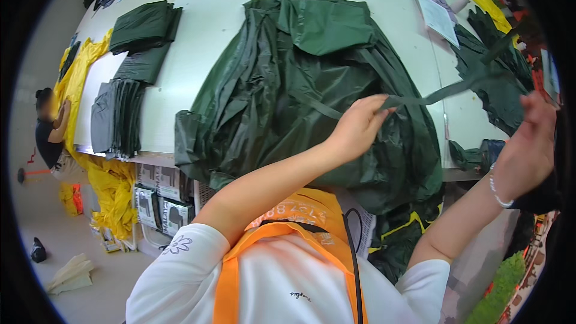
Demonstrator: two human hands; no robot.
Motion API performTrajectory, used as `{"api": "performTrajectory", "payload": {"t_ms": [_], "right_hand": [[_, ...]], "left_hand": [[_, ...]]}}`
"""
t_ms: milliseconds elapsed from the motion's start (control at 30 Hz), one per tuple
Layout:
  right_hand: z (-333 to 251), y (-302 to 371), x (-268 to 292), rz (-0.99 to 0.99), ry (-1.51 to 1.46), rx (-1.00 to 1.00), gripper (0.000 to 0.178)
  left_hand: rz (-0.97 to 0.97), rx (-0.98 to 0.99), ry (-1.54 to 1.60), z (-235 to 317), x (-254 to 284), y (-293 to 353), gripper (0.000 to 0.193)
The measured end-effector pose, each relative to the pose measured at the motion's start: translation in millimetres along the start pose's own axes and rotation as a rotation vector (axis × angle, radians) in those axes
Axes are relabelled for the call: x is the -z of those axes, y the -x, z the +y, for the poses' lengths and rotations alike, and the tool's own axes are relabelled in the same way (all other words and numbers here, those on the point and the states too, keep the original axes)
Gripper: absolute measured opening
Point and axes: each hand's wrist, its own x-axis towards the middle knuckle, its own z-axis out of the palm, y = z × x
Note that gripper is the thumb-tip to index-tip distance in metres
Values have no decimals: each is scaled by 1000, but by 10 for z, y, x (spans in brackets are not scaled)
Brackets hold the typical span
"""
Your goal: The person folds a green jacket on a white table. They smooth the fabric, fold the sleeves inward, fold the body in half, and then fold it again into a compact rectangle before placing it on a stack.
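— Pinched between the left hand [354, 129] fingertips is a dark green strap [447, 92]; does the right hand [531, 138] clamp its other end?
— Can't tell; that grip is hidden at the right rim.
— Where's the strap?
— Stretched taut at centre right above the dark green raincoat [288, 84] spread mid-frame on the white table [210, 18]. Folded green stacks [144, 27] sit upper left.

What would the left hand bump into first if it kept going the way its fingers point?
Probably the thin dark green fabric strap that the left hand pinches; beyond it, the right hand. Depth is unclear.
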Motion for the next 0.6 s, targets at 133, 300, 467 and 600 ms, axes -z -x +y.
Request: {"api": "performTrajectory", "payload": {"t_ms": [133,300,467,600], "right_hand": [[314,504,-23,-616,204,57,65],[529,1171,3,-729,-107,-160,34],[678,1036,105,-794,-550,-584,14],[873,818,105,-632,-913,-891,25]], "left_hand": [[314,-534,-278,358,-391,108,65],[304,-505,-532,420,-700,174,74],[-71,-93,134,271,-527,262,60],[-146,109,376,-198,-614,300,69]]}}
